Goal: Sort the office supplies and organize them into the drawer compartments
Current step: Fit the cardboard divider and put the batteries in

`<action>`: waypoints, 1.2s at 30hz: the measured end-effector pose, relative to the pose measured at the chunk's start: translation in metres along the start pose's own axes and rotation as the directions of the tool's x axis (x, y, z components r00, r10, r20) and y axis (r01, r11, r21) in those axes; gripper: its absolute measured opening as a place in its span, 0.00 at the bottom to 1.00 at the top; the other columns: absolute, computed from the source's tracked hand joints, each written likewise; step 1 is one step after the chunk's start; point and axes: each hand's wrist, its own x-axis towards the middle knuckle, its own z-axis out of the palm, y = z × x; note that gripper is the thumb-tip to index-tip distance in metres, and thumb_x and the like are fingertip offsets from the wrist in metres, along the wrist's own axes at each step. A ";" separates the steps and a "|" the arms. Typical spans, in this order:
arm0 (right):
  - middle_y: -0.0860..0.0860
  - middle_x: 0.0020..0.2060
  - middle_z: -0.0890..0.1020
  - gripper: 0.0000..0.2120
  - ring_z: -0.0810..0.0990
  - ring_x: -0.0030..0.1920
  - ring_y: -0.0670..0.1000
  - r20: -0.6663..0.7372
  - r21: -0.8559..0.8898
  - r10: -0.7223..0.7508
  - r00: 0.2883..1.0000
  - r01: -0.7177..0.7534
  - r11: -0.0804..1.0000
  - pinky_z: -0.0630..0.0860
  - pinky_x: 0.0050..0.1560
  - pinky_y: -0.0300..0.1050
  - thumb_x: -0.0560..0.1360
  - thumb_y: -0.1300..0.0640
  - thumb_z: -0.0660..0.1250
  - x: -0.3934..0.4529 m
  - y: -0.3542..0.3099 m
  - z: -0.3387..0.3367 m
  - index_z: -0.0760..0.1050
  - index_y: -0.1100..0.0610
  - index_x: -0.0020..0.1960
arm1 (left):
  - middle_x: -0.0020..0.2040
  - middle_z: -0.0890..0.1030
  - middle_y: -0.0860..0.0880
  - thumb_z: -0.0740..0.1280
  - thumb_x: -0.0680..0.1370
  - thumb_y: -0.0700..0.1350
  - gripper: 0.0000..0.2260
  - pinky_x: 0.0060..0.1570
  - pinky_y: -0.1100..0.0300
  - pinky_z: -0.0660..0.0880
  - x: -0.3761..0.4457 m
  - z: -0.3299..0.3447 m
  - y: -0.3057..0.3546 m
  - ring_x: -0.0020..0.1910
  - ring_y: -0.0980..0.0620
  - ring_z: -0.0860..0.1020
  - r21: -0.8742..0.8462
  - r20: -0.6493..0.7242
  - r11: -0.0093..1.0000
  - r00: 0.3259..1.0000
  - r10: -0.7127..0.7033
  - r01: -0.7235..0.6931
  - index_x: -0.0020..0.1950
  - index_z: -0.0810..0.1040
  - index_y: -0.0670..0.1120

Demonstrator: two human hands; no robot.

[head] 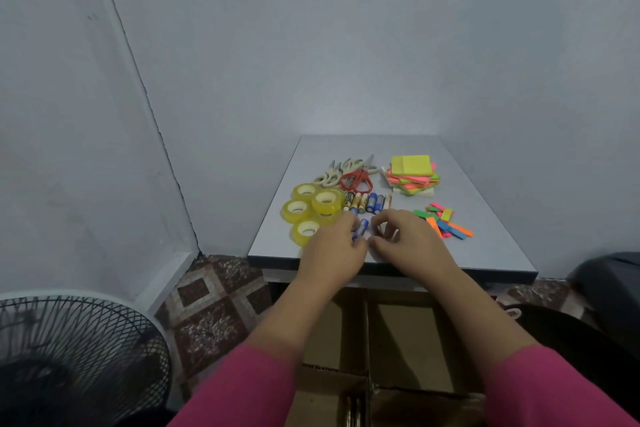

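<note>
- A person in pink sleeves reaches both hands over the near edge of a small grey table [485,246] set in a pale corner.
- The left hand [337,244] has its fingers curled around a blue cylindrical battery [360,230], gripped just above the table surface.
- The right hand [405,236] sits just beside the left, fingers bent with the tips close together; whether it pinches anything cannot be told.
- A row of gold and blue cylindrical batteries [367,202] lies just beyond the hands.
- Four rolls of clear yellowish tape [311,211] cluster at the table's left side, touching one another.
- Behind the batteries lie red-handled scissors [356,180] and beige-handled scissors [332,173], overlapping.
- A stack of neon yellow, pink and orange sticky notes [412,175] stands at the far right.
- Loose neon paper flag strips [443,220] are scattered to the right of the right hand.
- Below the table edge, a brown cardboard drawer with dividers [369,340] sits open under the forearms; its near left compartment holds a few cylindrical items, too blurred to identify.
- A black wire fan grille [76,350] fills the lower left, over patterned floor tiles [214,305].
</note>
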 end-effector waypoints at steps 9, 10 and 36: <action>0.46 0.43 0.78 0.09 0.75 0.42 0.43 -0.066 0.047 0.070 0.995 -0.067 0.997 0.74 0.41 0.37 0.73 0.51 0.69 -0.005 0.000 0.001 0.78 0.51 0.52 | 0.39 0.75 0.50 0.64 0.78 0.53 0.10 0.33 0.58 0.67 0.005 0.002 0.006 0.37 0.52 0.73 0.074 -0.023 0.991 0.994 -0.108 0.110 0.44 0.71 0.47; 0.46 0.42 0.78 0.08 0.75 0.41 0.43 -0.081 0.060 0.085 0.993 -0.081 0.995 0.73 0.40 0.36 0.73 0.53 0.69 -0.007 0.000 0.001 0.78 0.52 0.52 | 0.39 0.75 0.49 0.64 0.78 0.51 0.09 0.33 0.58 0.67 0.005 0.001 0.007 0.37 0.51 0.72 0.088 -0.024 0.991 0.994 -0.103 0.105 0.44 0.70 0.46; 0.54 0.41 0.80 0.18 0.79 0.44 0.53 0.223 0.764 0.279 0.934 -0.346 0.544 0.79 0.50 0.50 0.70 0.74 0.68 -0.164 -0.009 0.046 0.75 0.54 0.51 | 0.51 0.83 0.45 0.67 0.75 0.35 0.08 0.41 0.67 0.69 -0.139 0.028 -0.059 0.50 0.49 0.80 0.208 0.780 0.977 0.595 -0.192 0.042 0.53 0.82 0.41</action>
